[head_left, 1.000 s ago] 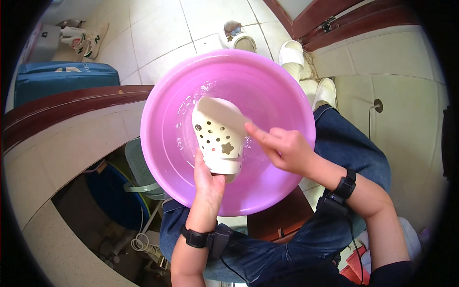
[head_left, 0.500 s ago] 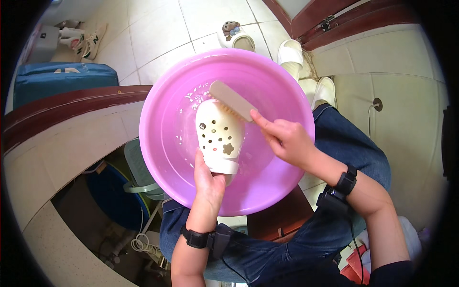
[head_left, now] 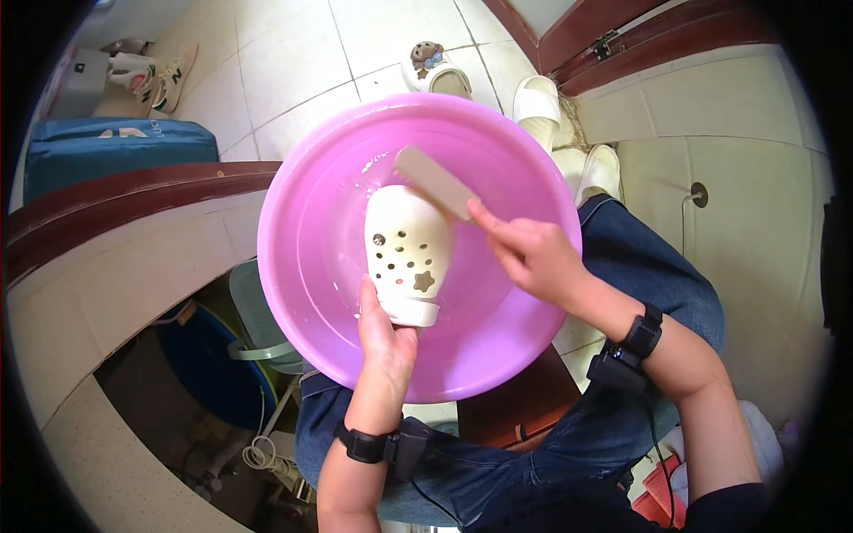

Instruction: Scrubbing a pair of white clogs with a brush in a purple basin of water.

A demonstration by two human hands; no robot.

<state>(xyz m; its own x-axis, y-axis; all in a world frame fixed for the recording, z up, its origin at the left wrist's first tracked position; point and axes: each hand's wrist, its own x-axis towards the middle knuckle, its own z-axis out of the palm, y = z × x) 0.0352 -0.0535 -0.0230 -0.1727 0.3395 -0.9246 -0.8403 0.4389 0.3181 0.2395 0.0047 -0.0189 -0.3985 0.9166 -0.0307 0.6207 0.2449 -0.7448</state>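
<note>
A white clog with round holes and a star-shaped charm is held over the pink basin, its toe pointing away from me. My left hand grips it at the heel end, thumb along its left side and the other fingers hidden beneath. In my right hand is a pale scrub brush, index finger stretched along its handle. The brush lies slanted across the right side of the clog's toe, bristles mostly hidden under it. Shallow water with a few suds shows in the basin.
Beyond the basin, another clog with a charm stands on the tiles, near a white slipper. A blue bag lies at the far left. A green container is beside the basin's left rim.
The brush has shifted slightly right over the toe. The clog has tilted a little in my left hand, and the suds around it have moved.
</note>
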